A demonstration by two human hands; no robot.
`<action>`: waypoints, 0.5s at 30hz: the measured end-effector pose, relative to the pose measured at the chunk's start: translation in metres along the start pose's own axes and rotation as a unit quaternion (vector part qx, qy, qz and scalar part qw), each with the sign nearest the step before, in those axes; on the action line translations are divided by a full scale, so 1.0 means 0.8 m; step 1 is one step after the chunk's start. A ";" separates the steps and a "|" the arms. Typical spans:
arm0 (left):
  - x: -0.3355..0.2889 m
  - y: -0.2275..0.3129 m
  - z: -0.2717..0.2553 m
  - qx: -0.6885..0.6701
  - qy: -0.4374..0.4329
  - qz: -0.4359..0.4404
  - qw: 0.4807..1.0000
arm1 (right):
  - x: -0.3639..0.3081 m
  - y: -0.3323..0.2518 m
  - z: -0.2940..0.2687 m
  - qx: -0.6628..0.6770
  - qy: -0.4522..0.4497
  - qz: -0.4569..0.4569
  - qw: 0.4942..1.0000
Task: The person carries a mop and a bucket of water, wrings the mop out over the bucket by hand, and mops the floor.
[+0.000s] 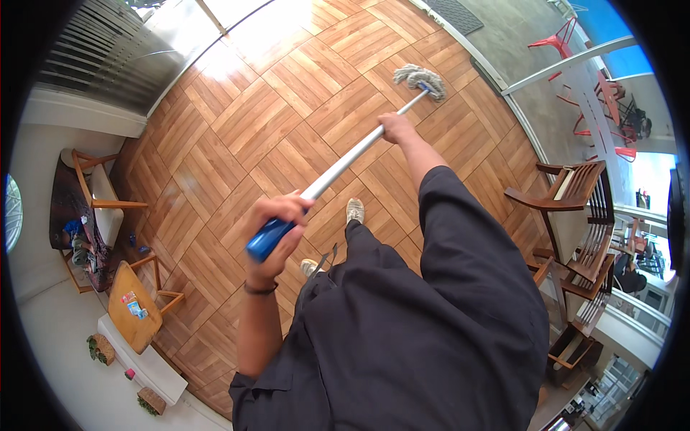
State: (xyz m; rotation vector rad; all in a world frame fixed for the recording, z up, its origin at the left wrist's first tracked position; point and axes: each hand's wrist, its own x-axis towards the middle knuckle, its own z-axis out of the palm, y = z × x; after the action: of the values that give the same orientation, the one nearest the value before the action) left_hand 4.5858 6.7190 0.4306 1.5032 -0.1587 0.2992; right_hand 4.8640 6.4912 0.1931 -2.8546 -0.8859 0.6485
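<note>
A mop [343,164] with a pale metal pole slants from lower left to upper right in front of me. My left hand [279,223] is wrapped round the blue grip at its top end. Lower down the pole, my right hand [397,128] is closed on the bare metal. The mop's grey string head [420,79] lies on the wood-patterned floor [287,129], far right of centre, its strands bunched to the left. Part of the pole is hidden behind my fingers.
Wooden chairs [575,190] line the right side by a glass wall. At left stand a wooden armchair [108,205] and a small wooden table [133,309] with packets on it. A white ledge [154,366] bears potted plants. A dark mat [451,16] lies beyond the threshold at far right.
</note>
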 end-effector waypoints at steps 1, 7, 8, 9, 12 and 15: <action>-0.003 -0.011 0.003 0.003 0.000 0.000 1.000 | -0.013 -0.003 -0.011 -0.008 0.005 0.052 0.999; -0.085 0.004 -0.029 -0.041 0.069 -0.024 0.996 | -0.057 -0.072 0.037 0.013 0.023 0.066 0.997; -0.107 0.019 -0.044 -0.036 0.082 -0.020 0.996 | -0.067 -0.096 0.047 0.023 0.029 0.050 0.998; -0.130 0.035 -0.062 -0.031 0.096 -0.015 0.995 | -0.078 -0.122 0.057 0.042 0.045 0.025 0.998; -0.209 0.090 -0.119 -0.016 0.154 0.054 0.986 | -0.123 -0.225 0.059 0.086 0.045 -0.120 0.988; -0.305 0.166 -0.201 -0.100 0.204 0.121 0.966 | -0.161 -0.328 0.092 0.161 -0.044 -0.261 0.951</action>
State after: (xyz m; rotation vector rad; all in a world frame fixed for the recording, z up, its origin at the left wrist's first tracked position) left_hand 4.3012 6.8609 0.4767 1.1940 -0.0407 0.7599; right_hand 4.6006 6.6338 0.2266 -2.1848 -1.3369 0.7648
